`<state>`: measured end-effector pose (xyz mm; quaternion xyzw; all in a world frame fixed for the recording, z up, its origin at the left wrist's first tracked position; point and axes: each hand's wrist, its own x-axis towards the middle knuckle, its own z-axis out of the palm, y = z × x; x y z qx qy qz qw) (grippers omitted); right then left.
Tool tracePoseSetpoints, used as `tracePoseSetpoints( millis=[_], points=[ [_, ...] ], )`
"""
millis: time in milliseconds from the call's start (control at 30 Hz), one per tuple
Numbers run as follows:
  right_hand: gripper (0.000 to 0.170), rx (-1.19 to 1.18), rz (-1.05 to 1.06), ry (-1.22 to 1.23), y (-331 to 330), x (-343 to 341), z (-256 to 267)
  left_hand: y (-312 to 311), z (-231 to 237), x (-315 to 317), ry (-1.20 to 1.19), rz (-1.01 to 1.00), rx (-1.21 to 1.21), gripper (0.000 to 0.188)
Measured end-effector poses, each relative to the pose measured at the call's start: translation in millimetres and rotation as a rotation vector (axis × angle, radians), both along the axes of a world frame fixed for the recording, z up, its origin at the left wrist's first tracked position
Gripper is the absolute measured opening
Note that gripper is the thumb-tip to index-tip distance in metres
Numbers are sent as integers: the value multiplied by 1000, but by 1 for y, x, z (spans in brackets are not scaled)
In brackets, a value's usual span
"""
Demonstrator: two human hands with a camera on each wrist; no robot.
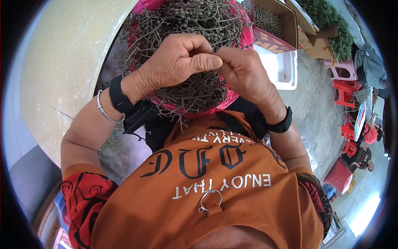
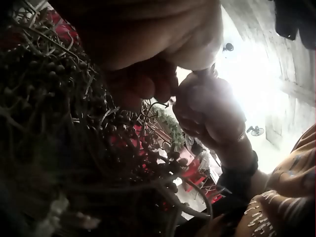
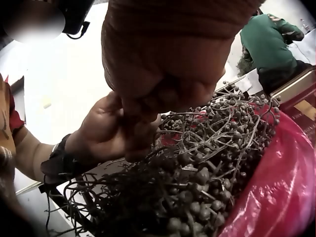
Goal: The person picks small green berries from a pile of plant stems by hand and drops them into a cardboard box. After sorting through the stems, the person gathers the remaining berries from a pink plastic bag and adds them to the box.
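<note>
My left hand [image 1: 178,60] and right hand [image 1: 245,72] meet fingertip to fingertip over a heap of dried stems [image 1: 199,89] bearing small round grey-brown seed heads. Both hands have curled fingers, and the left thumb reaches across to the right fingers. Below the left fingers, a thin dried stem [image 2: 160,104] shows between the hands in the left wrist view. Most of what they pinch is hidden by the fingers. In the right wrist view, round heads on branching stalks [image 3: 205,207] lie close under the hands. A pink plastic bag [image 3: 281,182] lines the heap's edge.
A pale board or tabletop [image 1: 54,74] stands at left. To the right are a cardboard box [image 1: 286,20] of loose round heads, a white foam box [image 1: 290,70], green plants [image 1: 331,25] and red stools [image 1: 346,93]. A person in green [image 3: 269,47] sits beyond the heap.
</note>
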<state>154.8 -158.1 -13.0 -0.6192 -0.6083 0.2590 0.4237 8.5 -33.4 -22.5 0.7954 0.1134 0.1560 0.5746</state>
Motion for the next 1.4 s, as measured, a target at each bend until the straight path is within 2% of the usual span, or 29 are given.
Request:
tracePoseSetpoints(
  millis=[67, 100, 200, 367, 467, 500, 600, 733, 1033, 1133, 1167, 1267, 1300, 1367, 1400],
  points=[
    [17, 49, 78, -250, 0, -3, 6, 0, -2, 2, 27, -51, 20, 19],
    [17, 49, 79, -253, -2, -3, 5, 1, -1, 2, 23, -50, 20, 19],
    [16, 35, 88, -342, -6, -5, 0, 0, 1, 1, 190, -213, 78, 23],
    [18, -116, 151, -246, -14, -3, 6, -3, -7, 0, 126, -308, 29, 22],
    [19, -66, 179, -214, -13, -2, 4, -4, -5, -1, 304, -308, -209, 20],
    [19, -64, 179, -216, -13, -1, 4, -5, -4, -1, 303, -307, -207, 20],
    [18, 32, 284, -224, -11, 2, 4, -6, 5, -3, 420, -294, -550, 19],
    [13, -33, 324, -140, -13, 3, 8, -9, 14, -5, 465, -327, -675, 22],
    [17, 51, 352, -223, -14, 1, 11, -12, 16, -6, 398, -363, -679, 13],
    [16, 77, 311, -452, -15, 0, 13, -16, 14, -6, 448, -250, -707, 12],
    [16, 76, 305, -460, -13, 0, 9, -16, 14, -8, 442, -257, -703, 12],
    [14, 30, 267, -745, -10, 16, -9, -21, 28, -7, 391, -335, -495, 16],
    [14, 28, 266, -744, -9, 25, -9, -20, 28, -5, 391, -337, -496, 16],
    [17, 350, 89, -660, -6, 49, -14, -14, 23, -5, 272, -208, -319, 18],
    [17, 364, -27, -769, -2, 62, -12, -11, 19, -7, 227, -147, -240, 19]
  ],
)
